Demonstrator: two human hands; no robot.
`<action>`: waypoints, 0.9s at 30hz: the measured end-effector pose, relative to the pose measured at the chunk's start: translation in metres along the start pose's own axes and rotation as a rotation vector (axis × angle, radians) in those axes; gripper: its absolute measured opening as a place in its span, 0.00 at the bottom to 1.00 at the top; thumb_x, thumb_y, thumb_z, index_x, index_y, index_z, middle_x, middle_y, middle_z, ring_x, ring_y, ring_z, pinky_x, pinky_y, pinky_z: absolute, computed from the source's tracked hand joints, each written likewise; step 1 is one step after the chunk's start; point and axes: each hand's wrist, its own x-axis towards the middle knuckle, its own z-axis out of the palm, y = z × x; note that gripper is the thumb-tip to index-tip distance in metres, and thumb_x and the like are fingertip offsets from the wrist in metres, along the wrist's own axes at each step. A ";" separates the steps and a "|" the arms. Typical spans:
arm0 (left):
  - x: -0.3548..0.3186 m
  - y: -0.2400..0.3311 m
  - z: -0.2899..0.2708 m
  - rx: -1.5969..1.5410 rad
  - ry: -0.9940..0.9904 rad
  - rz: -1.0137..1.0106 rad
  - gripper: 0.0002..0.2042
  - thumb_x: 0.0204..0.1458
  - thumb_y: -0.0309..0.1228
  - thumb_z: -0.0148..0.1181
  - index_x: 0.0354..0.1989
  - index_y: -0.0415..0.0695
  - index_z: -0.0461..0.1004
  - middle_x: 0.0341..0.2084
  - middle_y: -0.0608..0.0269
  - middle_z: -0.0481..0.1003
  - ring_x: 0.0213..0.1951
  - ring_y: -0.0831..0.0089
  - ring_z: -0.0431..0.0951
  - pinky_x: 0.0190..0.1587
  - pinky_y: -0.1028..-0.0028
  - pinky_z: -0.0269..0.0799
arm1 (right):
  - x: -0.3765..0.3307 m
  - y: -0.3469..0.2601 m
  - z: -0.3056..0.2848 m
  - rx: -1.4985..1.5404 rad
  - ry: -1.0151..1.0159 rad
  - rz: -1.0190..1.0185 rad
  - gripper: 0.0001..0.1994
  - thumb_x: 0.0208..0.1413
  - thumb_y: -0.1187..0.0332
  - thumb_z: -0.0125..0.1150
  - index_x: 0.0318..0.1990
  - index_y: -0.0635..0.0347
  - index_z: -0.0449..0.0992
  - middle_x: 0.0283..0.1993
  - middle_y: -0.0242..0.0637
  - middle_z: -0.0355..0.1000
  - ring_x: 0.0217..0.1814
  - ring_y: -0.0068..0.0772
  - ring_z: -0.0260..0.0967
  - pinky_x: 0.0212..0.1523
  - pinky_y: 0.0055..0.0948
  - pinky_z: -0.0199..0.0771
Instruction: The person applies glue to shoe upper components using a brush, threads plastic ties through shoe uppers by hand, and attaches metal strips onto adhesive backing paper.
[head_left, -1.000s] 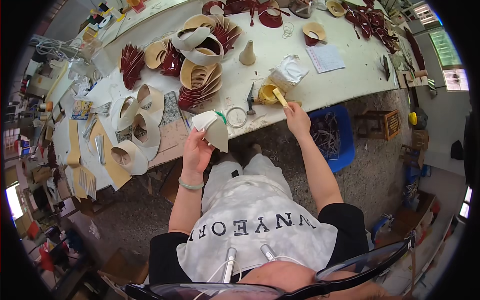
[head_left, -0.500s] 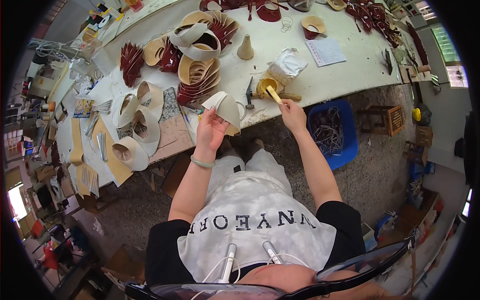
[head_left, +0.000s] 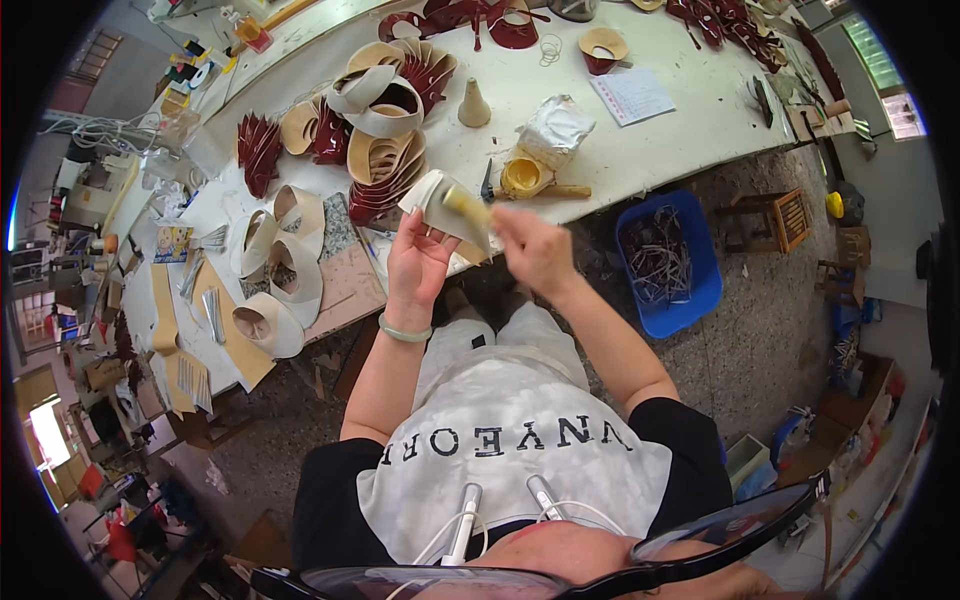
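Over the near edge of the table, my left hand (head_left: 418, 262) grips a curved cream shoe lining piece (head_left: 424, 190) by its lower side, palm up. My right hand (head_left: 537, 250) is closed around a short glue brush (head_left: 475, 211), blurred by motion. The brush head is over the face of the piece; whether it touches cannot be told. Just beyond the hands sits a yellow-coated glue pot (head_left: 523, 178) beside a hammer (head_left: 570, 191) with a wooden handle.
Several cream linings (head_left: 294, 258) lie at left, near stacked dark red shoe uppers (head_left: 388, 172). A foil-wrapped lump (head_left: 556, 130), a cone (head_left: 474, 104) and a paper sheet (head_left: 634, 95) lie farther back. A blue bin (head_left: 683, 317) of scraps stands on the floor at right.
My right hand has swung left with the brush, from above the glue pot to the shoe lining piece. My left hand keeps its hold, nearly in place.
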 end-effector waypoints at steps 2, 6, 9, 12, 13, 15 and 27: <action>-0.005 0.005 0.009 0.004 0.062 0.020 0.13 0.60 0.31 0.47 0.51 0.42 0.69 0.49 0.61 0.73 0.55 0.65 0.70 0.60 0.53 0.62 | 0.016 0.030 0.002 -0.041 0.167 0.116 0.07 0.52 0.66 0.60 0.36 0.56 0.77 0.27 0.38 0.73 0.27 0.43 0.72 0.26 0.36 0.71; -0.012 0.015 0.008 0.058 -0.015 0.042 0.14 0.60 0.31 0.47 0.52 0.42 0.68 0.50 0.61 0.72 0.56 0.63 0.69 0.59 0.52 0.63 | 0.007 -0.014 0.006 0.089 -0.043 -0.139 0.09 0.54 0.64 0.59 0.39 0.55 0.78 0.31 0.39 0.75 0.28 0.43 0.73 0.27 0.36 0.72; -0.017 0.023 0.009 0.036 -0.011 0.100 0.15 0.60 0.31 0.45 0.54 0.43 0.66 0.52 0.60 0.71 0.56 0.62 0.69 0.59 0.51 0.63 | 0.030 0.012 0.018 0.073 0.040 0.146 0.10 0.52 0.65 0.62 0.41 0.56 0.78 0.34 0.40 0.76 0.29 0.41 0.74 0.29 0.33 0.73; -0.028 0.032 0.020 0.115 -0.052 0.150 0.18 0.60 0.30 0.42 0.59 0.45 0.60 0.55 0.58 0.68 0.55 0.61 0.70 0.57 0.51 0.66 | 0.026 0.003 0.023 0.330 0.051 0.123 0.11 0.55 0.67 0.60 0.43 0.62 0.77 0.31 0.40 0.76 0.29 0.28 0.73 0.30 0.25 0.72; -0.032 0.032 0.020 0.118 -0.055 0.162 0.18 0.60 0.30 0.42 0.59 0.45 0.60 0.55 0.58 0.68 0.55 0.61 0.70 0.57 0.51 0.66 | 0.018 -0.017 0.023 0.369 0.061 -0.048 0.11 0.58 0.67 0.58 0.43 0.66 0.76 0.28 0.38 0.76 0.28 0.18 0.70 0.29 0.21 0.70; -0.033 0.033 0.015 0.180 -0.079 0.204 0.18 0.60 0.30 0.42 0.60 0.46 0.59 0.54 0.58 0.68 0.55 0.61 0.70 0.55 0.51 0.67 | 0.025 -0.028 0.029 0.364 -0.029 -0.049 0.11 0.57 0.69 0.58 0.44 0.66 0.76 0.28 0.36 0.75 0.27 0.18 0.70 0.30 0.19 0.70; -0.040 0.077 -0.017 -0.206 -0.231 0.105 0.18 0.63 0.35 0.38 0.56 0.41 0.65 0.56 0.55 0.68 0.60 0.57 0.65 0.62 0.44 0.54 | 0.017 -0.030 0.023 0.493 -0.226 0.000 0.10 0.55 0.76 0.55 0.45 0.65 0.76 0.30 0.41 0.77 0.30 0.26 0.75 0.34 0.24 0.74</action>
